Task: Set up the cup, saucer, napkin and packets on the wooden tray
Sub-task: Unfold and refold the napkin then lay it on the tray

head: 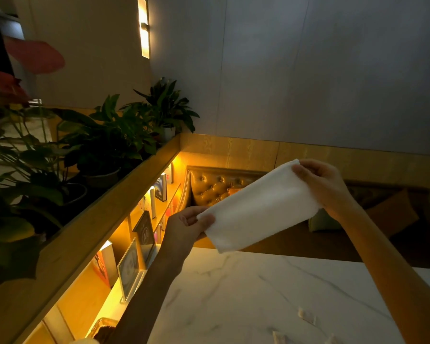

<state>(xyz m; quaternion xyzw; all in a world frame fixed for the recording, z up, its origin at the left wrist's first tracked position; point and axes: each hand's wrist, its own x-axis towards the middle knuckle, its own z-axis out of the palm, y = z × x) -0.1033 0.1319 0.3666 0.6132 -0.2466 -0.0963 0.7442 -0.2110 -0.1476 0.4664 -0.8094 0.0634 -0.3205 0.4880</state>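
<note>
- We are holding the white napkin [256, 207] up in the air with both hands, well above the marble table [246, 294], stretched as a long folded band running from lower left to upper right.
- Our left hand [186, 224] is pinching the lower end — thumb on the near face, fingers closed behind it.
- Our right hand [318, 184] is gripping the upper end the same way, fingers closed over the edge and thumb underneath.
- To fold it well, we are keeping the band lightly taut between the two grips, so the long edges stay parallel and no slack bunches in the middle.
- We are judging that the next fold calls for bringing the two ends together evenly; matching corners before pressing a crease gives a neat result.
- The cloth looks soft and limp, so we are avoiding a one-handed hold — it would likely droop and open.
- Small pale packets [307, 316] are lying on the table near the bottom edge of the view, apart from the napkin.
- The wooden tray, cup and saucer are not in view, so we cannot tell how far along the setup is.
</note>
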